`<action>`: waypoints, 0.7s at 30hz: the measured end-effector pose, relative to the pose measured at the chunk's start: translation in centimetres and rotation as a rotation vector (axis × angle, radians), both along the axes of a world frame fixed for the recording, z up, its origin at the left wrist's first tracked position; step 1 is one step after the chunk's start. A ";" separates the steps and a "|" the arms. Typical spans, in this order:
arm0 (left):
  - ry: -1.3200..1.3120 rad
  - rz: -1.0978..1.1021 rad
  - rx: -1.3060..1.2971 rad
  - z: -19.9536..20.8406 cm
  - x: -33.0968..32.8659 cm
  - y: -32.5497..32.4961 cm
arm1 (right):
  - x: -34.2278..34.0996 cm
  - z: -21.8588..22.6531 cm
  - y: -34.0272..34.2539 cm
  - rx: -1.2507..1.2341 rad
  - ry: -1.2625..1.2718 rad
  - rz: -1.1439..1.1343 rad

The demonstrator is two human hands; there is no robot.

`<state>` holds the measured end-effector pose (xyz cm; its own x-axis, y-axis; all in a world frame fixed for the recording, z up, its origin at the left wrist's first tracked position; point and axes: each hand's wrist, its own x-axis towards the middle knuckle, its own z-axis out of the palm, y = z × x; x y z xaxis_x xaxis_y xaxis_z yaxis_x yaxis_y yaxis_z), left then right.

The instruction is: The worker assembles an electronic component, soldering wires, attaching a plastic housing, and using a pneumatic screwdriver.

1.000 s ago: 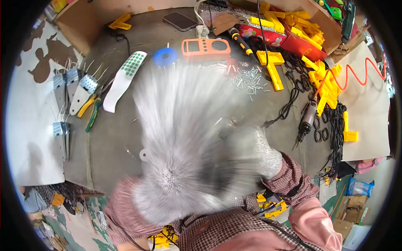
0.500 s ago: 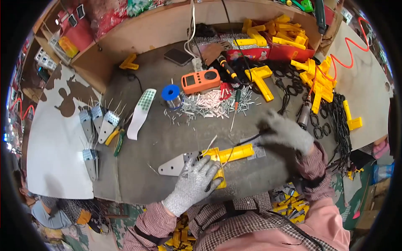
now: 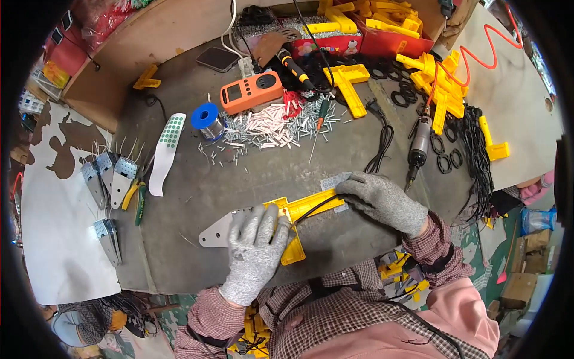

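My left hand (image 3: 254, 254), in a grey glove, presses on the head of a yellow plastic handle shell (image 3: 293, 251), its fingers bent over the shell. From beneath that hand a grey triangular metal blade (image 3: 214, 232) sticks out to the left. A black cable (image 3: 312, 207) runs along the hollow of the shell's handle. At the handle's far end my right hand (image 3: 388, 204), gloved alike, has its fingers closed on the cable; their tips are partly hidden. Wire ends inside the shell are covered by my left hand.
Behind lie a solder spool (image 3: 207, 121), an orange meter (image 3: 252, 93), loose pins (image 3: 272, 127) and a screwdriver (image 3: 321, 119). An electric screwdriver (image 3: 418, 146), a black corded plug (image 3: 381, 137) and yellow shells (image 3: 439, 84) lie right. Pliers (image 3: 140, 200) and wired blades (image 3: 107, 239) lie left.
My right hand has come down and left to the end of the yellow handle, bringing the cable into its hollow. My left hand stays on the shell. The view has shifted.
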<state>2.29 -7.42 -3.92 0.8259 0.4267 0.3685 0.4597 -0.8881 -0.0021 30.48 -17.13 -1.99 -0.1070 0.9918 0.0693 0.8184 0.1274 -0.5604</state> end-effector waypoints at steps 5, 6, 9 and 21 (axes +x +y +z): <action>0.042 -0.159 -0.058 -1.6 -0.4 0.5 | -1.2 1.5 1.0 0.043 -0.158 0.002; 0.046 -0.146 -0.057 -1.7 -0.4 0.7 | -2.0 1.7 1.6 0.046 -0.154 0.015; -0.150 -0.236 -0.277 -2.4 0.0 1.2 | -5.7 1.4 3.1 0.247 -0.045 0.176; 0.206 0.004 -0.254 -1.7 0.0 -5.6 | 6.5 -0.1 11.4 0.492 -0.392 -0.474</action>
<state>2.25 -13.02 -5.65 0.8703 0.4866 0.0756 0.4758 -0.8705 0.1259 36.98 -5.73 -2.12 0.2127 0.8030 0.5567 0.9737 -0.1263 -0.1897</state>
